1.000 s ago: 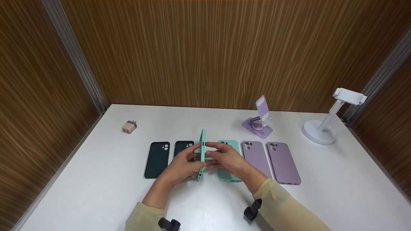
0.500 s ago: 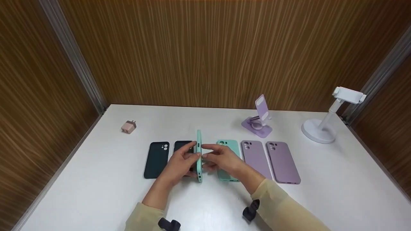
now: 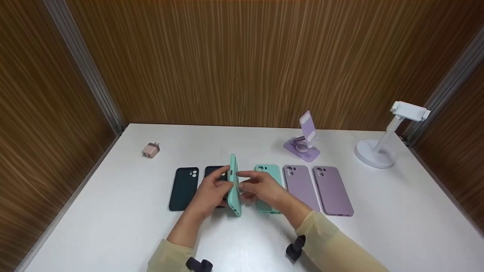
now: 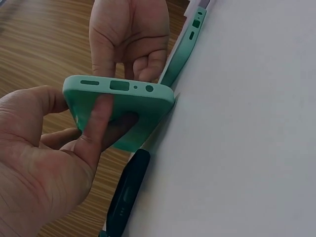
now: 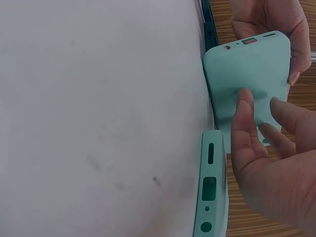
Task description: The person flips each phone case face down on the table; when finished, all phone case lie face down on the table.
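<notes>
My left hand (image 3: 210,194) grips a mint green phone case (image 3: 233,200) by its long edge and holds it upright on its side. In the left wrist view its fingers reach into the hollow side of the case (image 4: 163,94), and the thumb lies along the edge. On the other side is my right hand (image 3: 266,187), fingers relaxed. Its fingertips meet the smooth back of the case (image 5: 247,66) in the right wrist view. Beneath the left hand lies a dark phone case (image 3: 213,170), partly hidden. A second mint case (image 3: 273,172) lies under the right hand.
Another dark case (image 3: 184,189) lies at the row's left end, two purple cases (image 3: 300,185) at its right. Behind stand a purple folding phone stand (image 3: 308,132) and a white stand (image 3: 375,154). A pink charger plug (image 3: 151,150) sits back left. Wood-grain panels surround the table.
The held mint case has shifted slightly left and turned, so its back now faces a little more to the right. Both hands moved slightly left with it.
</notes>
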Motion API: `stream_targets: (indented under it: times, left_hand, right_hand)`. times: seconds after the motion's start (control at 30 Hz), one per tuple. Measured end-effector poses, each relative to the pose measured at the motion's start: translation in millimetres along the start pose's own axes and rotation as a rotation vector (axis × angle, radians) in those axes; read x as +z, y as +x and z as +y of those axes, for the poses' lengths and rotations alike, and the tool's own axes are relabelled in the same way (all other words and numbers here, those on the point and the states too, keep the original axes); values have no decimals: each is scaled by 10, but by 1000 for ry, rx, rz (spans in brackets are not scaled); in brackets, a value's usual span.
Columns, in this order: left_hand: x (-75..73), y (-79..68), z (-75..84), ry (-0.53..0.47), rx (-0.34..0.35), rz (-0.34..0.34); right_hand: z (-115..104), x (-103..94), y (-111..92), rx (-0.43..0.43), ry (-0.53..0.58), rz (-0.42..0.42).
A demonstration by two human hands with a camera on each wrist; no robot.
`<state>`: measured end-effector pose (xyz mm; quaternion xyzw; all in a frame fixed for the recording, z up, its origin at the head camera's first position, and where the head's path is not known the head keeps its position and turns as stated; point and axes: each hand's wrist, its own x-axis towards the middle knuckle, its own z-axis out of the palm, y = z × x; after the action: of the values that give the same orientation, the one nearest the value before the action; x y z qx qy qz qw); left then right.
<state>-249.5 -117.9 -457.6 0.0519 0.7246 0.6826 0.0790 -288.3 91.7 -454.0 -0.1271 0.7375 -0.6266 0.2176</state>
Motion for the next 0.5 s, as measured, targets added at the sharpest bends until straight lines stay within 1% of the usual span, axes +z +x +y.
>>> stream_targets:
  times: [0.23,0.37,0.5]
  left_hand:
    - [3,23,-14,-3,20,4]
    - [4,26,-6,-10,25,14]
    - [-3,23,6,-33,32,25]
  right_hand:
    - [3,15,-6,2,-17,44]
    - [-3,22,-3,2,-53,79]
    - [-11,19,6,23,-97,113]
